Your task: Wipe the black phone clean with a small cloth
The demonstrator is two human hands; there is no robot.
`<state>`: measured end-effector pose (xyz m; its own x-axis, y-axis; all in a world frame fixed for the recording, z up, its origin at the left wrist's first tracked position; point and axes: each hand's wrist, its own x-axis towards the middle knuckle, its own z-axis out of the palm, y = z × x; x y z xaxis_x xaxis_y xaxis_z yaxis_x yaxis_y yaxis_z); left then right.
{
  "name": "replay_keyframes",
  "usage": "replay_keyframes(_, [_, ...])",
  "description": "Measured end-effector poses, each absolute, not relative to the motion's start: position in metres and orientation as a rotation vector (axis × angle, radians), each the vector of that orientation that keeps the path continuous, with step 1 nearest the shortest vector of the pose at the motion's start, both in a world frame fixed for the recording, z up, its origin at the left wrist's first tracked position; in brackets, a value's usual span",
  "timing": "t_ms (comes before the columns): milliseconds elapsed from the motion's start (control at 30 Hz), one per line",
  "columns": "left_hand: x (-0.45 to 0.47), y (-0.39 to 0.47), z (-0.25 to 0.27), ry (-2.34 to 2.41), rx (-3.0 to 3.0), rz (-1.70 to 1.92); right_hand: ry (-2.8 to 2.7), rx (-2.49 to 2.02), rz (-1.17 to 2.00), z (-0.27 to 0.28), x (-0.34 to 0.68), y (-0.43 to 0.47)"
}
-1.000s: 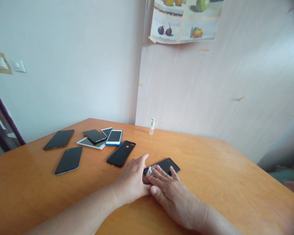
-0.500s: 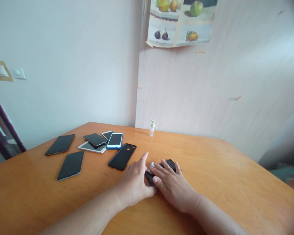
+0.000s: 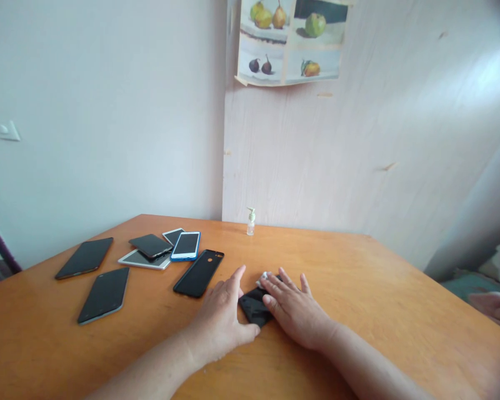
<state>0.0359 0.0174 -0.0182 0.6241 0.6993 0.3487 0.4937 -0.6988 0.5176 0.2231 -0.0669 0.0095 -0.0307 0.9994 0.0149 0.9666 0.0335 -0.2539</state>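
A black phone [image 3: 253,306] lies on the wooden table between my hands, its left part uncovered and glossy. My left hand [image 3: 220,314] holds it at the left end, thumb by the near corner and fingers by the far edge, index finger raised. Laid over the phone's right part is my right hand [image 3: 294,311], fingers spread and pressing down on a crumpled white tissue [image 3: 263,278] that pokes out past the fingertips. The phone's right end is mostly covered by that hand. Just left of my left hand is a black phone case [image 3: 199,273].
Several phones lie at the left, among them a blue-edged white phone [image 3: 186,246], a dark phone [image 3: 104,295] and a dark tablet-like device [image 3: 84,258]. A small clear pump bottle [image 3: 250,223] stands at the back. Another person's hand [image 3: 495,305] shows at the right edge.
The view has shifted slightly right and up. My right hand with the tissue has slid rightward over the phone, baring more of its left part. The other person's hand shows more.
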Motion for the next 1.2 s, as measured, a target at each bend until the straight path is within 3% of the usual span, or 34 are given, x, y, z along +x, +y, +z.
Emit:
replay_keyframes(367, [0.033,0.018,-0.013,0.968,2.481,0.682,-2.141,-2.134,0.428,0.029,0.271,-0.098])
replay_keyframes(533, [0.034,0.017,-0.013,0.957,2.473,0.694,-2.012,-2.208,0.277,0.019,0.262,-0.082])
replay_keyframes(767, [0.035,0.019,-0.015,0.912,2.478,0.72,-2.287,-1.761,0.415,0.018,0.216,-0.08])
replay_keyframes(1000, [0.034,0.018,-0.017,0.918,2.487,0.743,-1.95,-2.246,0.157,0.005,0.248,-0.064])
replay_keyframes(1200, [0.035,0.021,-0.022,0.87,2.489,0.784,-2.306,-1.769,0.371,0.014,0.207,-0.077])
